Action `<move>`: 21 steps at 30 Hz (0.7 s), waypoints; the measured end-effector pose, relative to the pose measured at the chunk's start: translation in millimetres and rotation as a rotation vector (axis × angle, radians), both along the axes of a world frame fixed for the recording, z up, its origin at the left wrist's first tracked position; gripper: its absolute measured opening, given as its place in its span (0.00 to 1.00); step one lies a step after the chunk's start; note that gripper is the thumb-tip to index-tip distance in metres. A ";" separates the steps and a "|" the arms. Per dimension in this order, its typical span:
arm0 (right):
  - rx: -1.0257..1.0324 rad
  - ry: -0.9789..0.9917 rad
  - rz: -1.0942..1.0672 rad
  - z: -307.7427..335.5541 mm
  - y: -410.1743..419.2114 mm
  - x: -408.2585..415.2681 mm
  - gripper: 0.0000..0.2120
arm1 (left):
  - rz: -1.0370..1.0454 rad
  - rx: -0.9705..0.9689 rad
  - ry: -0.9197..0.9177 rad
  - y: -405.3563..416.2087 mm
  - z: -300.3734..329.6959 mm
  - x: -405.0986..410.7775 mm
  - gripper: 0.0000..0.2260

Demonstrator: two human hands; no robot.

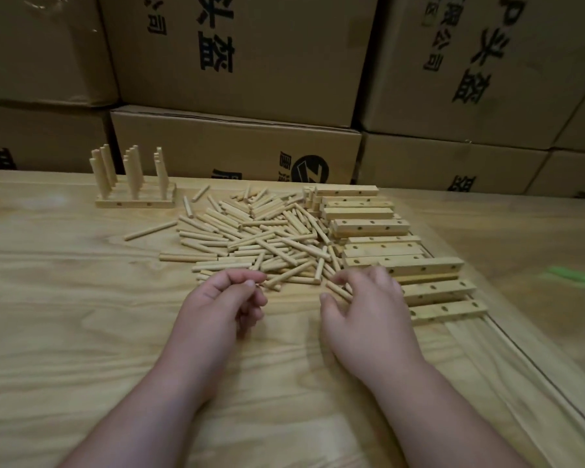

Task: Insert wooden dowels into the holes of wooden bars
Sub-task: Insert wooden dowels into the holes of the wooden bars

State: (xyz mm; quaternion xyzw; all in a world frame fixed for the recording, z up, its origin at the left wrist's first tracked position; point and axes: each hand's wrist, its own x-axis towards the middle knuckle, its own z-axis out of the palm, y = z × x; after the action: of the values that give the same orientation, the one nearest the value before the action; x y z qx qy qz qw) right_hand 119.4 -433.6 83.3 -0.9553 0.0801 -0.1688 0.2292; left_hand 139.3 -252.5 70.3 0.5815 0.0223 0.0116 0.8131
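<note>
Fingers (343, 282) of right hand (362, 309) pinching one dowel (338, 289) from centre-frame dowel pile (264, 238), left hand (223, 298) loosely curled, empty; drilled bars (402, 244) stacked right for reach.

Dim, warm light from above; your hands cast soft shadows on the table (65, 298). Cardboard boxes (237, 55) far behind sit dark and bow at the edges. Slight blur throughout.

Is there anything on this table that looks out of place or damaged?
Nothing looks damaged. One dowel lies alone, left of the loose dowel pile. The stacked bars sit slightly askew.
</note>
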 end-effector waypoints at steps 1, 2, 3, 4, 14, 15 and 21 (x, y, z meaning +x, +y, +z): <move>-0.018 0.022 -0.045 2.0 -0.4 -0.5 0.16 | 0.006 -0.009 0.007 1.3 0.4 0.3 0.12; -0.042 0.038 -0.084 3.9 -1.2 -1.1 0.18 | 0.007 -0.022 0.012 2.0 0.7 0.5 0.12; -0.062 0.058 -0.113 5.9 -1.8 -1.8 0.18 | 0.007 -0.036 0.015 2.4 1.2 0.6 0.12; -0.068 0.083 -0.128 7.9 -1.9 -2.4 0.18 | 0.009 -0.049 0.017 2.4 1.4 0.8 0.13; -0.092 0.197 -0.077 9.5 10.6 -7.4 0.17 | 0.002 -0.056 -0.004 3.2 0.7 0.1 0.10; -0.096 0.175 -0.045 8.4 11.5 -8.0 0.16 | 0.002 -0.059 -0.004 3.2 0.9 0.0 0.10; 0.094 -0.059 0.284 6.5 23.3 -10.9 0.08 | -0.004 -0.056 -0.018 2.7 0.4 -1.0 0.10</move>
State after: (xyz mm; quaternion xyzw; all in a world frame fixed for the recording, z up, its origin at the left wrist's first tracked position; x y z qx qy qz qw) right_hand 108.5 -410.3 89.9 -0.9398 -0.0546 -0.1589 0.2975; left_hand 138.2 -249.8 70.8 0.5585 0.0143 0.0146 0.8292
